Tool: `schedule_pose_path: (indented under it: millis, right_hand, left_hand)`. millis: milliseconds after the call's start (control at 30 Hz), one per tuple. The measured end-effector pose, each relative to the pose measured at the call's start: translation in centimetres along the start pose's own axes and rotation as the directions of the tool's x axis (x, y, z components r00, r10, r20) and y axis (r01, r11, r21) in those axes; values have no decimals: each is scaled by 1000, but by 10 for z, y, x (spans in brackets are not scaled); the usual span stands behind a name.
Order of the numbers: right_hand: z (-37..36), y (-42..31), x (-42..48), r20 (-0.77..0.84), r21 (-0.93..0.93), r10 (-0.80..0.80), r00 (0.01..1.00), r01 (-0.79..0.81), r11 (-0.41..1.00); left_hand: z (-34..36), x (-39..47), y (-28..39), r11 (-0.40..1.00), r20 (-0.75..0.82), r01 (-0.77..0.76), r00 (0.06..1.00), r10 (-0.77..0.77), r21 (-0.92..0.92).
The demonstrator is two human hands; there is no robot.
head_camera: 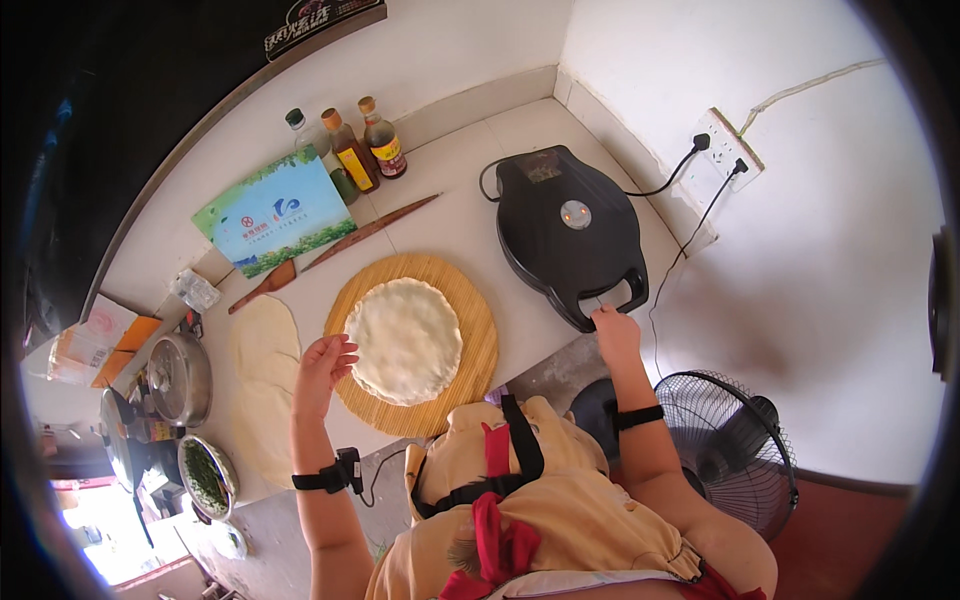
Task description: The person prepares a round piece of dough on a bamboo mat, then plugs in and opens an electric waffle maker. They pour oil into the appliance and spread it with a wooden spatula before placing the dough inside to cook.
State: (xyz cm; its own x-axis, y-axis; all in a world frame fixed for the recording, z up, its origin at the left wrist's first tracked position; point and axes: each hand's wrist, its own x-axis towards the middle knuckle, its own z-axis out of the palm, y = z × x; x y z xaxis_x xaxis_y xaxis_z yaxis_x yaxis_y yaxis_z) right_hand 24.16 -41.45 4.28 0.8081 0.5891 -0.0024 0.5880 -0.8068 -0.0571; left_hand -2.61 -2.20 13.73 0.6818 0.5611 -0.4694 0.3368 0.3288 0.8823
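A round, flat filled dough pie (405, 341) with a crimped rim lies on a round board of thin wooden or bamboo strips (480, 352). My left hand (324, 371) is at the pie's left edge, its fingers slightly curled and apart with nothing in them. Whether the fingertips touch the dough I cannot tell. To the right stands a black electric baking pan (540, 232), lid down, two orange lights lit on top. My right hand (618, 334) is closed around the front bar of its handle. Left of the board, thin rolled dough sheets (262, 367) lie on the counter.
A tapered wooden rolling pin (375, 231) and a wooden spatula (266, 286) lie behind the board. Sauce bottles (351, 150) stand behind a printed box (277, 214). At left is a bowl of chopped greens (204, 476). Cords reach a wall socket (721, 154); a fan (727, 450) stands below.
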Motion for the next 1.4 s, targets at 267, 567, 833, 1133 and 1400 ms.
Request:
schedule_pose_path:
  millis: [267,567,833,1133,1400]
  right_hand:
    - [-4,-23,-3,-45,-10,-120,992,120,993]
    - [-9,-69,-10,52,76,-146,988,142,987]
    - [-105,-64,7,-50,178,-228,972,233,956]
    - [-224,-67,80,-423,10,-343,839,383,924]
    - [-264,-65,203,-560,-95,-353,750,365,926]
  left_hand:
    - [8,15,8,999,111,22,993,-27,50]
    - [13,30,12,997,190,32,981,-45,73]
    - [2,27,25,997,134,16,991,-26,76]
    - [-29,2,29,999,1,8,1000,-8,39]
    - [-70,-31,10,999,-119,16,993,-21,-42]
